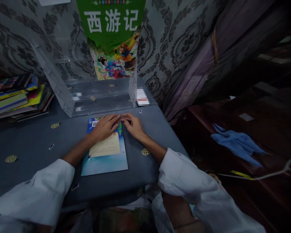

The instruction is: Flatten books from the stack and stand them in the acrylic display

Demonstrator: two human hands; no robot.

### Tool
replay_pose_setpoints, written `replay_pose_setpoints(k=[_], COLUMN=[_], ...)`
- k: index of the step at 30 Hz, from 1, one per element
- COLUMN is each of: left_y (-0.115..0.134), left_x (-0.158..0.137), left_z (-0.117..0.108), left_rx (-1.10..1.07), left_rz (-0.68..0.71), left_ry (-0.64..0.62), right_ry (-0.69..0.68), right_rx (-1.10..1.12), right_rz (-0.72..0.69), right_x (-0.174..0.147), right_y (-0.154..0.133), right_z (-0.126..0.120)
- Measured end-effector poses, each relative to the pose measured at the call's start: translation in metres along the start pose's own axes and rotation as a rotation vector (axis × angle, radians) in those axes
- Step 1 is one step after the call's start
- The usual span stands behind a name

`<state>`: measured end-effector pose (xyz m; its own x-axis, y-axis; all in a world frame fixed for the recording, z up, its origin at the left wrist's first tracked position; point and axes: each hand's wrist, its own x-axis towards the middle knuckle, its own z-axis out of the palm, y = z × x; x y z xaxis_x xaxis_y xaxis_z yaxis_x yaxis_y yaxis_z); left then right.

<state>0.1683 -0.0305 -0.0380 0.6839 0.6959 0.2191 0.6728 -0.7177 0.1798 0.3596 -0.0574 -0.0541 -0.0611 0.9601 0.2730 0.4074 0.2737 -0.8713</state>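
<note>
A blue book (106, 165) lies back cover up on the table, a cream text panel and a barcode showing on it. Flat across its upper part rests my left hand (106, 126), fingers stretched toward the top right corner. My right hand (133, 124) is at that same corner, its fingers bent and thumb drawn in, closed on the book's edge; the exact grip is partly hidden. Just beyond the book stands a clear acrylic rack (99, 105). A green picture book (113, 48) with large white characters stands upright in the rack, its cover facing me.
Stacked books and magazines (14, 97) sit at the left back of the dark patterned tablecloth (38, 161). A small white and red item (142, 98), partly blurred out, is right of the rack. Beyond the table's right edge are a blue cloth (237, 142), a pale cable (269, 176) and a curtain (196, 71).
</note>
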Motion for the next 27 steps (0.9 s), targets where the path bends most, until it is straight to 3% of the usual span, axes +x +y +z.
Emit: replay_pose_setpoints(k=[5, 13, 18, 27], left_y=[0.001, -0.001, 0.013, 0.079], left_x=[-0.001, -0.01, -0.014, -0.025], left_z=[-0.007, -0.019, -0.019, -0.02], left_rx=[-0.012, -0.136, -0.027, 0.225], left_rz=[0.032, 0.266, 0.181, -0.141], left_ry=[-0.045, -0.169, -0.142, -0.053], right_ry=[0.026, 0.056, 0.043, -0.002], right_rx=[-0.05, -0.076, -0.098, -0.049], right_rz=[-0.004, -0.038, -0.032, 0.009], right_x=[0.0, 0.0, -0.001, 0.001], right_y=[0.002, 0.004, 0.002, 0.003], right_z=[-0.002, -0.003, -0.006, -0.012])
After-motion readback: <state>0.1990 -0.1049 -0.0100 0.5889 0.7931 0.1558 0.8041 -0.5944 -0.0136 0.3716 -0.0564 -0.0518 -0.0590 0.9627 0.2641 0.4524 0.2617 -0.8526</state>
